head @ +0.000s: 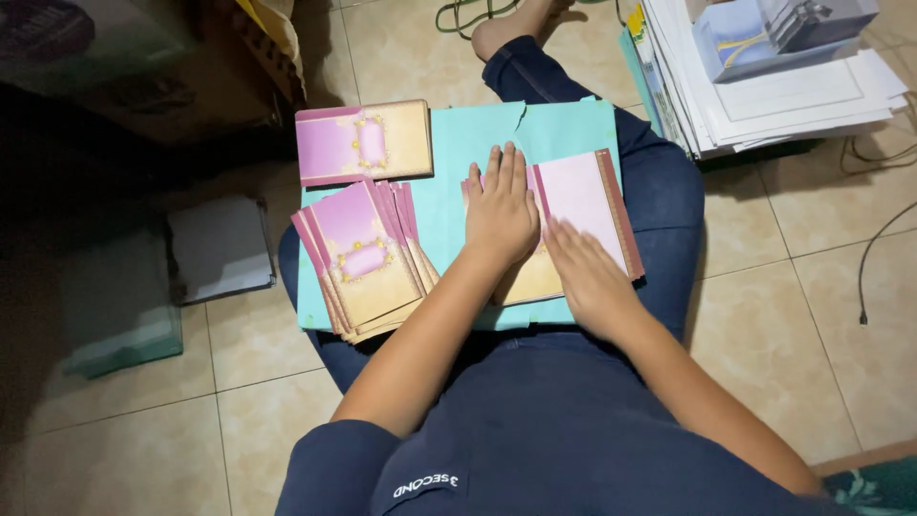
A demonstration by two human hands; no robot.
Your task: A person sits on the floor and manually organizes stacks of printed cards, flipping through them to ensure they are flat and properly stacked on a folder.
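Head cam: my left hand (501,215) lies flat, fingers spread, and my right hand (590,275) flat too, both pressing the pink card (585,196) at the teal sheet's (458,143) right edge, gripping nothing. Fanned card stack (363,258) sits by left edge.

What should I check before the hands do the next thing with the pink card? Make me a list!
1. Left hand flat on the pink card: ok.
2. Right hand pressing the same card: ok.
3. Card lies fully on the teal sheet: not ok, its right edge hangs past it.
4. Fanned stack of cards apart from the hands: ok.
5. Single card lying flat above the stack: ok.
6. Crease under the hands neat: cannot tell, hidden.
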